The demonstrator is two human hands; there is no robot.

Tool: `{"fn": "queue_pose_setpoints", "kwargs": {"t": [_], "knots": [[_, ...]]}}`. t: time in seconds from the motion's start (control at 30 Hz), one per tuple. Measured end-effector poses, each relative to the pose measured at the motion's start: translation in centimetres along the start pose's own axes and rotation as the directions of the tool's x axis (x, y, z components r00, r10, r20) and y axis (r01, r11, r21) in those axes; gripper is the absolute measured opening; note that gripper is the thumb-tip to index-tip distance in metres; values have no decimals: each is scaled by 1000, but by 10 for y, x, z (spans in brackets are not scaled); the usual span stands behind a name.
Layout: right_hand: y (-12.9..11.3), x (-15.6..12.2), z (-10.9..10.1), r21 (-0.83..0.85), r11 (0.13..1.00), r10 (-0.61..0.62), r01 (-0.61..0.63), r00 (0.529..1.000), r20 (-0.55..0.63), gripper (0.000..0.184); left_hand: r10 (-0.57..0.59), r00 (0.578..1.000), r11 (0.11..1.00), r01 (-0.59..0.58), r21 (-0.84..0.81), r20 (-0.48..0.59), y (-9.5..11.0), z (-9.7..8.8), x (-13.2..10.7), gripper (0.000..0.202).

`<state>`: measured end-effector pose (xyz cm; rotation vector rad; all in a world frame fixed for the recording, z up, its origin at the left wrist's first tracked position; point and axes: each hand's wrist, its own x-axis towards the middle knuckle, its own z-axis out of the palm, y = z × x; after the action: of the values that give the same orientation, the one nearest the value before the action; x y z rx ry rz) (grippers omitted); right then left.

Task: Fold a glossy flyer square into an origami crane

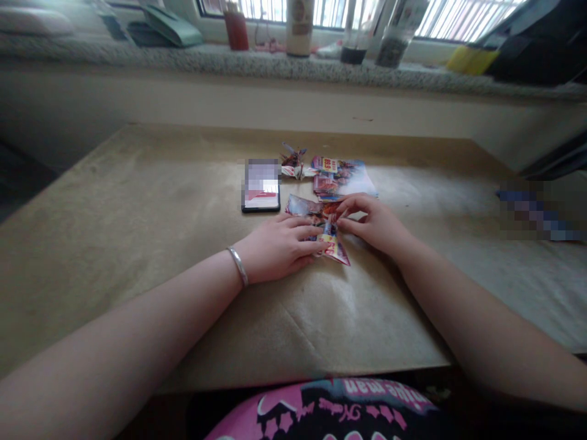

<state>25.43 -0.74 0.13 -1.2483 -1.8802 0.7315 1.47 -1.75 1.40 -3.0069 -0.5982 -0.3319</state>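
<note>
A colourful printed sheet of folded paper (339,250) lies on the table in front of me, its ends flaring out in points. My left hand (282,244), with a silver bangle at the wrist, rests flat across the paper's left side, fingers stretched out. At the paper's right edge, my right hand (373,221) has thumb and index finger pinched at a fold. Behind the paper sits a stack of similar printed sheets (346,178). Left of that stack are crumpled-looking folded paper pieces (296,164). A phone (260,189) with a lit, partly blurred screen lies beside them.
The table (183,183) has a tan cover and ends at a wall below a granite window sill (257,62). Bottles (299,27) and jars stand on the sill, with a dark bag (539,49) at its right. A blurred bluish object (536,214) lies far right.
</note>
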Motion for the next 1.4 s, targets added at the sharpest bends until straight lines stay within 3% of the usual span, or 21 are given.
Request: {"fn": "queue_pose_setpoints", "kwargs": {"t": [0.17,0.4,0.73,0.87,0.93,1.1,1.4], "knots": [[-2,0,5,0,996,87,-87,996,-13,12,27,1000,999,-27,-24,6,-2,2,0,32],[-2,0,3,-60,996,59,-61,998,-39,10,17,1000,1000,-17,-20,6,-1,2,1,33],[-3,0,5,-96,992,64,-86,974,-217,9,38,999,999,-37,-37,31,-2,-1,0,34],[-4,2,6,27,989,149,-147,953,-263,34,28,999,999,-27,-45,34,-1,-1,0,38],[-2,3,7,108,977,206,-184,947,-248,42,25,1000,999,-25,-48,15,-1,-1,1,41],[1,4,6,232,937,304,-262,938,-167,25,31,999,999,-32,-39,-29,0,0,1,36],[-3,2,8,153,953,283,-261,948,-147,23,7,999,1000,-7,-9,-33,0,-1,4,28]]}}
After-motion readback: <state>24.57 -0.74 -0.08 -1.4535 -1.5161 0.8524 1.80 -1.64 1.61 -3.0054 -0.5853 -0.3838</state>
